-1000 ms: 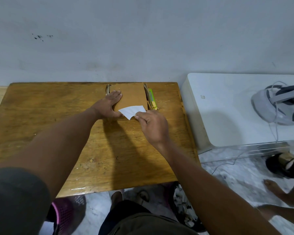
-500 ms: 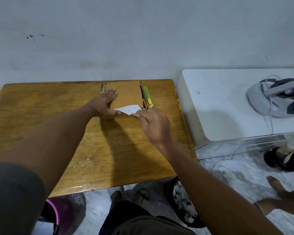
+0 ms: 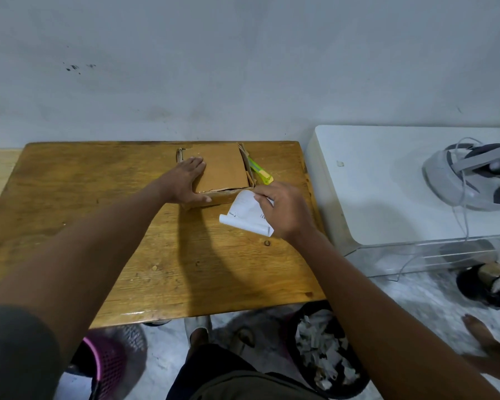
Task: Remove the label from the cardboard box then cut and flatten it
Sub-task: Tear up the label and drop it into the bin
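A small brown cardboard box (image 3: pixel 223 168) lies at the far middle of the wooden table (image 3: pixel 98 212). My left hand (image 3: pixel 185 183) presses flat on the box's left part and front edge, fingers spread. My right hand (image 3: pixel 283 209) pinches a curled white label (image 3: pixel 246 217), which hangs clear of the box, just in front of its right front corner. A yellow-green utility knife (image 3: pixel 260 172) rests on the table against the box's right side.
A white low table (image 3: pixel 381 180) at the right carries a white headset (image 3: pixel 468 180) with a cable. Under the near edge stand a black bin (image 3: pixel 326 350) with paper scraps and a pink basket (image 3: pixel 107 362). Another person's foot (image 3: pixel 479 333) shows at lower right.
The label has come off the box top: my right hand pulled it toward me and to the right. My left hand stays pressed on the box.
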